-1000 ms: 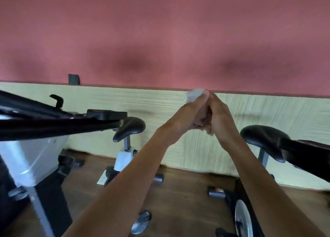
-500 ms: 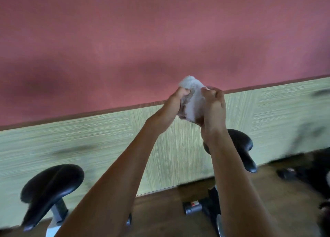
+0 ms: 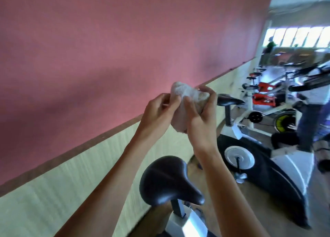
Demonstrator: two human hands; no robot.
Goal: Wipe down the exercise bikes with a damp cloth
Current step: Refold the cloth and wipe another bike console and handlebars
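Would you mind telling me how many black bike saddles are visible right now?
2 clear ones: the near saddle below the forearms, and the second saddle just right of the hands. Blurred bikes farther down the row probably carry more, too indistinct to count.

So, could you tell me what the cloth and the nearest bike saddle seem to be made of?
Cloth: soft whitish fabric, probably terry or microfibre, since it bunches and creases in both hands. Saddle: smooth black vinyl or leatherette, judging by its soft sheen.
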